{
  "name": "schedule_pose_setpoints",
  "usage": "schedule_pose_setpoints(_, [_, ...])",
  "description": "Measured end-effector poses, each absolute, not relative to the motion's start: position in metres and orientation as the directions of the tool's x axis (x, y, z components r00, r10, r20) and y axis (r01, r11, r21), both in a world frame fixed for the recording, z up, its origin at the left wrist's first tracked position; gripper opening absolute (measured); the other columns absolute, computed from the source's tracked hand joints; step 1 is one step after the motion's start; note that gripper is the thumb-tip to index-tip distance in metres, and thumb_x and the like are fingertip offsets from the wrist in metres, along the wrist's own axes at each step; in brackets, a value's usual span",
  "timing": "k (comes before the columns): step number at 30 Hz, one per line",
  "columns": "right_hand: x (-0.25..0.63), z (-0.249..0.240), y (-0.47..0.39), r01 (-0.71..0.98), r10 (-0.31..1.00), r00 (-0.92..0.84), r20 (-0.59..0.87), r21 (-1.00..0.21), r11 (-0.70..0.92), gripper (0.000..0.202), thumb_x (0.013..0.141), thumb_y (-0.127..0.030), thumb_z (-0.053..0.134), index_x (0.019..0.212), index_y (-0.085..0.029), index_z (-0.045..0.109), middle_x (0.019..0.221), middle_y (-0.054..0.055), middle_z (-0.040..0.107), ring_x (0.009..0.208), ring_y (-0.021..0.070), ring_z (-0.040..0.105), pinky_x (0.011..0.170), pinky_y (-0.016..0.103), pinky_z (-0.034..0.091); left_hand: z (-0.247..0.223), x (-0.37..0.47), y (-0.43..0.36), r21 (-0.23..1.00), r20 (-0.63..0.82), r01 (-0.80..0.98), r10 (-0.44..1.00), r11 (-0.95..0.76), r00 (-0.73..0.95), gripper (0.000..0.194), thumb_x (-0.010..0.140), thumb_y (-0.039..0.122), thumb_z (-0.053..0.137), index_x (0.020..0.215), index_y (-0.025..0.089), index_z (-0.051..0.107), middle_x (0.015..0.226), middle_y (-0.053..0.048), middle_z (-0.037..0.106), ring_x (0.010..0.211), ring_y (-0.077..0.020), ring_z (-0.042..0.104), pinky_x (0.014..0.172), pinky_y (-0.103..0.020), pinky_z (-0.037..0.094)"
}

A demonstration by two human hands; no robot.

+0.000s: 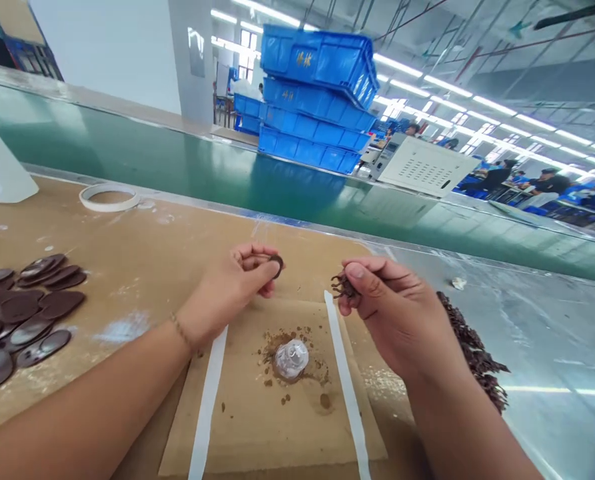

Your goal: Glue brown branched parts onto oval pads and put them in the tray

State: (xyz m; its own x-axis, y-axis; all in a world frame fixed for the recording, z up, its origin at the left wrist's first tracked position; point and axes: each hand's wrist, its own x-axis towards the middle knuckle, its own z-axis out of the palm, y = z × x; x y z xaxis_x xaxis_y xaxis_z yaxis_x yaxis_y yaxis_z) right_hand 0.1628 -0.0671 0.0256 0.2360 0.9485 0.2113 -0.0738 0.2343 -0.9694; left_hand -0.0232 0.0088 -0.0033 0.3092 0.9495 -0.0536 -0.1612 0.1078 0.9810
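Note:
My left hand (250,273) is closed, pinching a small dark brown disc-like piece (277,265) seen nearly edge-on. To the right, my right hand (392,300) grips a dark brown piece with thin curled prongs (345,285) between thumb and fingers. Both hands are raised above a cardboard sheet (257,427), apart from each other. On that sheet, below and between the hands, sits a small clear lump-shaped object (292,358) ringed by brown stains. White tape strips run along both sides of the cardboard.
Flat dark brown oval pieces (22,303) lie heaped at the left. A pile of dark pronged pieces (475,353) is at the right, partly behind my forearm. A tape roll (108,198) lies near a green conveyor belt (187,167). Blue crates (317,100) stand stacked beyond.

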Motion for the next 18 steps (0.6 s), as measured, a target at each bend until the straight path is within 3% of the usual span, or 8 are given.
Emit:
schedule_pose_setpoints(5, [0.165, 0.025, -0.067, -0.137, 0.949, 0.245, 0.200, -0.961, 0.238, 0.014, 0.072, -0.031, 0.085, 0.079, -0.021, 0.077, 0.073, 0.000, 0.070, 0.056, 0.0091, 0.060, 0.051, 0.020, 0.052, 0.002, -0.020, -0.010, 0.963, -0.087, -0.188, 0.880, 0.195, 0.466, 0.035, 0.076, 0.030, 0.079, 0.106, 0.016, 0.068, 0.090, -0.005, 0.073, 0.061, -0.0079, 0.061, 0.063, -0.020, 0.052])
schedule_pose_setpoints(9, [0.161, 0.024, -0.069, -0.178, 0.960, 0.219, 0.174, -0.960, 0.214, 0.015, 0.073, -0.031, 0.084, 0.079, -0.021, 0.076, 0.073, -0.001, 0.069, 0.057, 0.0087, 0.060, 0.054, 0.021, 0.051, 0.008, -0.020, -0.019, 0.915, -0.115, -0.260, 0.818, 0.308, 0.564, 0.038, 0.076, 0.024, 0.080, 0.112, 0.018, 0.068, 0.097, -0.006, 0.075, 0.072, -0.0104, 0.069, 0.074, -0.020, 0.056])
schedule_pose_setpoints(14, [0.155, 0.022, -0.067, -0.276, 0.981, 0.134, 0.139, -0.946, 0.171, 0.015, 0.075, -0.031, 0.083, 0.081, -0.020, 0.075, 0.072, -0.001, 0.070, 0.061, 0.0081, 0.061, 0.061, 0.021, 0.051, 0.007, -0.022, -0.024, 0.879, -0.053, -0.314, 0.727, 0.359, 0.684, 0.041, 0.077, 0.021, 0.080, 0.115, 0.016, 0.067, 0.113, -0.011, 0.073, 0.084, -0.0162, 0.074, 0.082, -0.025, 0.060])
schedule_pose_setpoints(18, [0.152, 0.022, -0.065, -0.324, 0.986, 0.114, 0.118, -0.934, 0.149, 0.014, 0.074, -0.030, 0.083, 0.078, -0.020, 0.074, 0.070, -0.002, 0.070, 0.063, 0.0081, 0.062, 0.063, 0.020, 0.050, 0.001, -0.023, -0.022, 0.879, -0.013, -0.332, 0.715, 0.341, 0.699, 0.042, 0.076, 0.020, 0.082, 0.116, 0.020, 0.067, 0.118, -0.009, 0.071, 0.088, -0.0177, 0.074, 0.085, -0.027, 0.060])
